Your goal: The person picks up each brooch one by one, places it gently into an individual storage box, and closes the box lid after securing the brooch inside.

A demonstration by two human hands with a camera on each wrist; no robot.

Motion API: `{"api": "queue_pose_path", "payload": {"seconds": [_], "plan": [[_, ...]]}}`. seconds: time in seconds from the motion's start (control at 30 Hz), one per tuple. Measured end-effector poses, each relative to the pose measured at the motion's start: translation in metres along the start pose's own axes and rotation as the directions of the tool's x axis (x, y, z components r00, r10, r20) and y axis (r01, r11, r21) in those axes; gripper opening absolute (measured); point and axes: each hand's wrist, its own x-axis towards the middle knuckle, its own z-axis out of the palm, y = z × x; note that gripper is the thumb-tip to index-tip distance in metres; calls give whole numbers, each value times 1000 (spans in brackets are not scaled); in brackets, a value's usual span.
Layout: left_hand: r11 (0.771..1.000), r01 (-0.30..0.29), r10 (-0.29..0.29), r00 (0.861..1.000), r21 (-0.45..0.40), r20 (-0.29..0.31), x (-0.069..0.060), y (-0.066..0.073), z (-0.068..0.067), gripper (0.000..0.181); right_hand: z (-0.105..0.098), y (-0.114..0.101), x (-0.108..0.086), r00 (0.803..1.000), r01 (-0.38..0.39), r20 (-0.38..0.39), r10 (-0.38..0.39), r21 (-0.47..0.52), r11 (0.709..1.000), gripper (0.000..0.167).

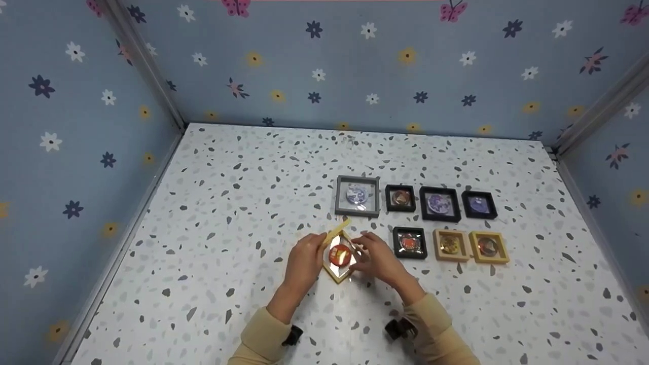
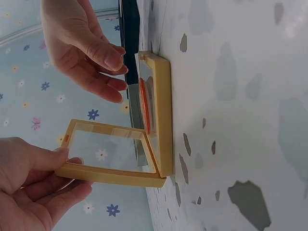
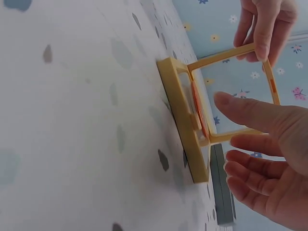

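A yellow display case stands hinged open on the table. Its base [image 2: 164,115] lies flat, and its lid [image 2: 113,175], a frame with a clear film, is tilted up. My left hand [image 1: 303,259] pinches the lid's edge between thumb and fingers. A round red-and-gold coin-like disc [image 1: 339,255] rests on the film of the base. Close by on the right is my right hand [image 1: 379,259], its fingers loosely bent and holding nothing. In the right wrist view, the thumb of that right hand [image 3: 269,154] points toward the raised lid.
Behind the case sits a large grey display case [image 1: 357,213] with a purple disc. To its right are black cases [image 1: 440,219] in a row. Nearer are another black case [image 1: 409,255], a beige case [image 1: 451,258] and a yellow case [image 1: 491,260]. Flowered walls [image 1: 324,66] enclose the table.
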Motion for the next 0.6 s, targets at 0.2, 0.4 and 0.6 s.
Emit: {"api": "queue_pose_path", "payload": {"seconds": [0.2,0.4,0.6], "plan": [[1000,-17,17,1000,6,2,-3,1,0,25,-2,8,-6,1000,-19,9,19,4,1000,59],[999,-38,38,999,-6,0,-7,2,2,24,-1,15,-8,997,-56,52,56,-8,998,61],[998,-60,61,998,-18,1,-10,1,4,22,1,19,-7,994,-85,74,86,-10,996,59]]}}
